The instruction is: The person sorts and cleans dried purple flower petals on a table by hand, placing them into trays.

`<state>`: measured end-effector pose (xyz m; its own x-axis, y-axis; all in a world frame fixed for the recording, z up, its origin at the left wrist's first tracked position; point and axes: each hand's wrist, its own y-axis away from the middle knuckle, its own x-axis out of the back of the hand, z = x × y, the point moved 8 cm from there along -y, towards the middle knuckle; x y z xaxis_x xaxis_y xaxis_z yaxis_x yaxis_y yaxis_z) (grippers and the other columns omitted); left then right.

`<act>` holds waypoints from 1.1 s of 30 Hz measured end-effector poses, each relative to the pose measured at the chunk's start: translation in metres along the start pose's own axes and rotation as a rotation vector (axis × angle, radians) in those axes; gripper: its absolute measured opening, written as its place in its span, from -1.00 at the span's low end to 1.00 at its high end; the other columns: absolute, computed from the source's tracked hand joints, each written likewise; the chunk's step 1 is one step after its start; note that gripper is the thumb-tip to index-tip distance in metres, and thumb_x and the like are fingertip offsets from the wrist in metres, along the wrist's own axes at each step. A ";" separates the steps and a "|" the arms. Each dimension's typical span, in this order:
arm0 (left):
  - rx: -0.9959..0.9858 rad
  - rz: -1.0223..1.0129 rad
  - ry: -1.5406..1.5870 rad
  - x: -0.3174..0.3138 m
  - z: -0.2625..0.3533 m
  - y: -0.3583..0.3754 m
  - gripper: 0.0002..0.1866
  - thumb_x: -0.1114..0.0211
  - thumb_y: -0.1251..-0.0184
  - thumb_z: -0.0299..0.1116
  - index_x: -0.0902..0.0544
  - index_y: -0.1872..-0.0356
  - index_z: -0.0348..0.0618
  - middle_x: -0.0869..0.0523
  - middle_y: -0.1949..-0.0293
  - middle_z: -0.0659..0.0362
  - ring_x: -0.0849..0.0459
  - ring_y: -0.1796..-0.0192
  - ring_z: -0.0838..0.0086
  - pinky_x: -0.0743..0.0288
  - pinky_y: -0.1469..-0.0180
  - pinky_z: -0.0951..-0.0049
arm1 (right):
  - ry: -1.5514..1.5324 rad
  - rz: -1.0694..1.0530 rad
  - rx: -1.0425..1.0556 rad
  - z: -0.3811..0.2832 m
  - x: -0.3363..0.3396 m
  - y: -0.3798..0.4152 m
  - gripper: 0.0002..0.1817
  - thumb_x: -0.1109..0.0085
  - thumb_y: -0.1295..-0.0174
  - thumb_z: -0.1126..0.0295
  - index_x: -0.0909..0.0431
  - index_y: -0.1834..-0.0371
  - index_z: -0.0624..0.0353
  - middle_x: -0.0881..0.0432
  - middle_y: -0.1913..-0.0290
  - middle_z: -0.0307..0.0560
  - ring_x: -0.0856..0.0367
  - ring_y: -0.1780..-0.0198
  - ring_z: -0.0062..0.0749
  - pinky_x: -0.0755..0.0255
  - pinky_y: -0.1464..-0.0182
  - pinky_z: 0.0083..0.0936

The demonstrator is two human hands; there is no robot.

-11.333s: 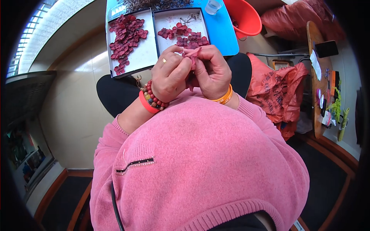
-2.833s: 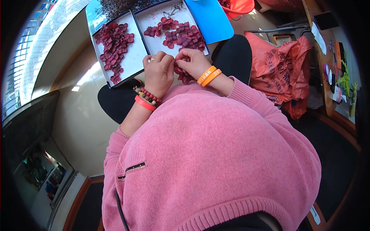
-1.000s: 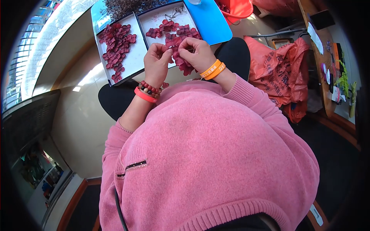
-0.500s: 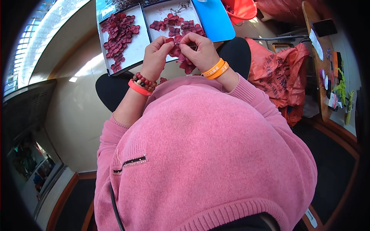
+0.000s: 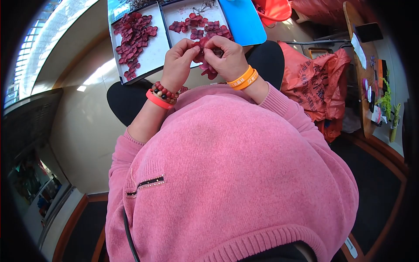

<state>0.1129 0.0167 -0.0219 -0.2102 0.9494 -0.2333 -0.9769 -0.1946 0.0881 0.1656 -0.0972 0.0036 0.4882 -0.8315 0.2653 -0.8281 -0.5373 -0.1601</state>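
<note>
Both hands meet over the near edge of the right white tray. My left hand pinches a dark red flower between thumb and finger. Close beside it, my right hand is closed on the same cluster, with more red petals hanging below the fingers. The exact grip point is hidden by the fingertips. Dark red blossoms lie in the tray just beyond my hands. A larger heap of red blossoms fills part of the left white tray.
A blue board lies to the right of the trays, with a red basin past it. Red plastic bags bulge at the right, beside a wooden stand. Thin dark stems rest at the tray's far end.
My left fingertips have shifted slightly right, towards the right hand. The held flower has turned and risen a little, so less of it hangs below the fingers.
</note>
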 end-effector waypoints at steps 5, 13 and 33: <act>-0.017 0.000 0.000 -0.002 -0.001 -0.001 -0.90 -0.10 -0.33 -0.47 -0.55 0.29 -0.28 -0.60 0.41 0.27 -0.54 0.36 0.65 -0.43 0.25 0.62 | 0.105 0.037 0.081 -0.005 0.003 0.000 -0.92 -0.17 0.00 0.49 -0.49 0.48 0.26 -0.55 0.47 0.00 -0.57 0.46 -0.24 -0.44 0.40 -0.45; -0.015 0.000 -0.030 -0.005 0.002 0.000 -0.91 -0.12 -0.33 -0.47 -0.55 0.27 -0.27 -0.57 0.37 0.31 -0.47 0.33 0.68 -0.38 0.23 0.64 | 0.205 0.079 0.236 -0.018 0.005 0.000 -0.94 -0.17 0.01 0.51 -0.51 0.47 0.25 -0.53 0.46 0.00 -0.55 0.43 -0.17 -0.45 0.37 -0.39; -0.959 0.189 -0.774 -0.027 0.068 0.043 -0.82 -0.21 -0.07 -0.64 -0.57 0.30 -0.18 -0.57 0.50 0.22 -0.56 0.43 0.37 -0.34 -0.07 0.19 | -0.012 0.031 0.276 -0.048 0.013 0.009 -0.88 -0.19 0.02 0.63 -0.55 0.37 0.30 -0.57 0.39 -0.01 -0.60 0.38 -0.30 -0.50 0.34 -0.53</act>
<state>0.0791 -0.0006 0.0546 -0.5906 0.7190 0.3663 -0.6364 -0.1360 -0.7593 0.1511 -0.1058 0.0510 0.4687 -0.8487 0.2450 -0.7368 -0.5286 -0.4215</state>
